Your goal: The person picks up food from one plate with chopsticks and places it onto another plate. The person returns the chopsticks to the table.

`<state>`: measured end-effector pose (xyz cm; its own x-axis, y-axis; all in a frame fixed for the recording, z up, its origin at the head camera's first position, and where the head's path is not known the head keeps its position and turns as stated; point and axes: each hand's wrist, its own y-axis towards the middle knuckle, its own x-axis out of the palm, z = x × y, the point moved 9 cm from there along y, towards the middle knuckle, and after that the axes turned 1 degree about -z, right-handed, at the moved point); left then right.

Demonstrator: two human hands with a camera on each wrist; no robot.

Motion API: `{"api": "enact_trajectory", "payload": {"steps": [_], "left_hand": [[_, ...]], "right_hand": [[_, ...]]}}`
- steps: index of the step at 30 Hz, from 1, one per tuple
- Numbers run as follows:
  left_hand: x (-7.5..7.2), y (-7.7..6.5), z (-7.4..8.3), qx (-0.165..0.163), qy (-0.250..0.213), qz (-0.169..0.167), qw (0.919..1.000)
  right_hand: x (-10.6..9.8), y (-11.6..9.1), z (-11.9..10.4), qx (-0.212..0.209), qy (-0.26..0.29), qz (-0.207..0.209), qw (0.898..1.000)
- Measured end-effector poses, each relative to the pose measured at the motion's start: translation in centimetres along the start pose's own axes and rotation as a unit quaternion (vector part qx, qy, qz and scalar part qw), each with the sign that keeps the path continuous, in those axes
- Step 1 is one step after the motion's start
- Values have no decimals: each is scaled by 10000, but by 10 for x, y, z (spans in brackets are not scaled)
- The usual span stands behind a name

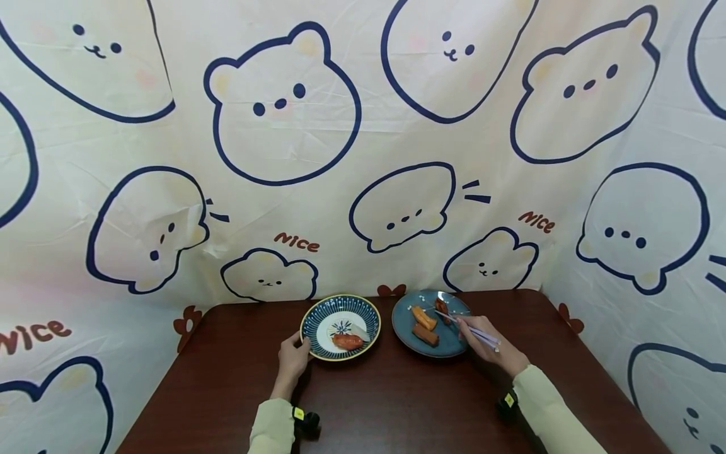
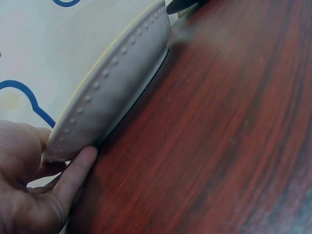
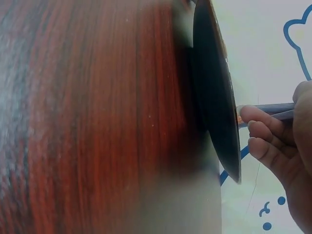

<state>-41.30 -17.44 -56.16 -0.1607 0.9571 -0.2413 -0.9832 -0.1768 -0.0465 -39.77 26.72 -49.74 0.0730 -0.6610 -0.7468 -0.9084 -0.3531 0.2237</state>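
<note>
In the head view my left hand (image 1: 292, 360) grips the left rim of a blue-and-white patterned dish (image 1: 315, 314) with a yellow edge. A reddish sausage-like piece (image 1: 347, 342) and a pale wedge (image 1: 360, 332) lie in it. The left wrist view shows the thumb against the outer wall of the dish (image 2: 114, 80). My right hand (image 1: 495, 348) holds pale chopsticks (image 1: 483, 337) over a blue plate (image 1: 404, 315). Their tips touch a dark reddish-brown piece (image 1: 442, 307); whether they pinch it I cannot tell. Near it lie a golden piece (image 1: 422, 317) and a brown block (image 1: 425, 335).
Both dishes stand side by side near the far edge of a dark red-brown wooden table (image 1: 391, 403). A pale cloth (image 1: 397, 145) with bear drawings hangs right behind the table and on both sides.
</note>
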Motion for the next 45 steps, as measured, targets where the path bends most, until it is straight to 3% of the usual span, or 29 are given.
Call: {"api": "enact_trajectory", "payload": {"steps": [9,16,23,30,35,45], "left_hand": [[0,-1,2,17,22,20,10000],[0,-1,2,66,19,50,10000],[0,1,1,36,59,85,9999],[-1,1,1,25,93,98,9999],[-1,0,0,15,79,73,9999],[-1,0,0,40,49,70,10000]], "right_hand": [[-3,-3,-6,-29,-51,-40,10000],[-3,-5,-20,-119,-648,-4,9978],[-3,-6,-34,-535,-1702,102,9839],[2,-8,-37,-705,-1899,85,9792],[2,-7,-38,-778,-2298,213,9699],[1,-7,-45,-1107,-2410,340,9636]]}}
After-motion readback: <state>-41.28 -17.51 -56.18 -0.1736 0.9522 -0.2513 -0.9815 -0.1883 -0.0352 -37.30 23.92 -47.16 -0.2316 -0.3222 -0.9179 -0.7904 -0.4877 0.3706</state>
